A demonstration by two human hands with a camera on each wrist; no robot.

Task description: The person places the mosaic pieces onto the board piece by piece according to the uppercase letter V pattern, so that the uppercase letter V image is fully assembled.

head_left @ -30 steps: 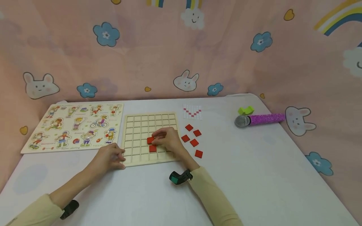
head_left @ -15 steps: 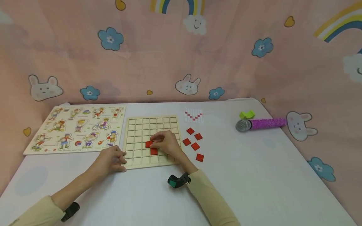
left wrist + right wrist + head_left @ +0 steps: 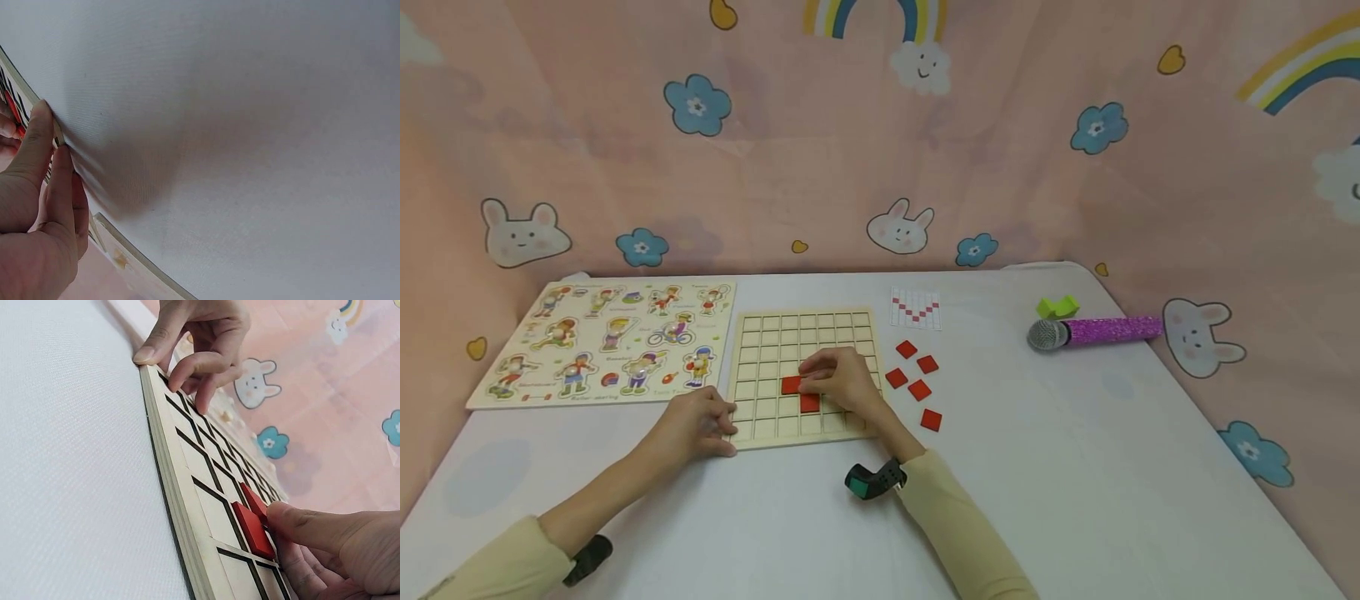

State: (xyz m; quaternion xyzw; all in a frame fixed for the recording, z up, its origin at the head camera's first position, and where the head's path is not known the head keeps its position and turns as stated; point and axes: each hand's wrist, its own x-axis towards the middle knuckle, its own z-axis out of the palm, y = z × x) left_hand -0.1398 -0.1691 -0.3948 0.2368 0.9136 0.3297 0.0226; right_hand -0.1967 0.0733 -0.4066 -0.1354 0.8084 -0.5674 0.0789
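Note:
A wooden grid board (image 3: 760,353) lies flat on the table before me. My left hand (image 3: 692,422) grips its near left corner, with the thumb on the front edge and fingers on the left side. Toward the board's front middle, my right hand (image 3: 847,387) holds a red square tile (image 3: 791,385) by its right edge with thumb and fingertips. In the right wrist view, the thumb touches that tile, while the far fingertips are hidden. A second red tile (image 3: 253,530) sits in a cell diagonally nearer to me, just beside the held one.
Several loose red tiles (image 3: 920,390) lie right of the board. Behind them is a small pattern card (image 3: 915,308) with red squares in a V. A picture puzzle board (image 3: 602,342) lies left. A purple microphone (image 3: 1097,331) and a green piece (image 3: 1057,307) lie far right.
The held red tile has shifted a little left across the board, away from the right palm. The left hand stays at the corner. The whole view has tilted slightly.

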